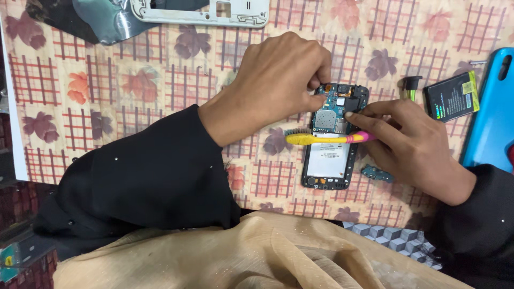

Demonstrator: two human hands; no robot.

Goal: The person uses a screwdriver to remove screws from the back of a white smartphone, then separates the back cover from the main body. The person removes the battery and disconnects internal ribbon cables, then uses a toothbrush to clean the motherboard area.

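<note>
Phone (332,140), mid-table | left hand (278,80) pinching board (336,109) top; right hand (412,144) gripping toothbrush (326,138) | I judge: board-freeing step; next needs gentle lift.

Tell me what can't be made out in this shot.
Head view:
- Left hand fingertips: curled onto the phone, so their grip is hidden.
- Toothbrush handle end: hidden under the right hand.
- White frame: cut off by the top edge.
- Blue cover: cut off by the right edge.
- Small board: too small for detail.
</note>
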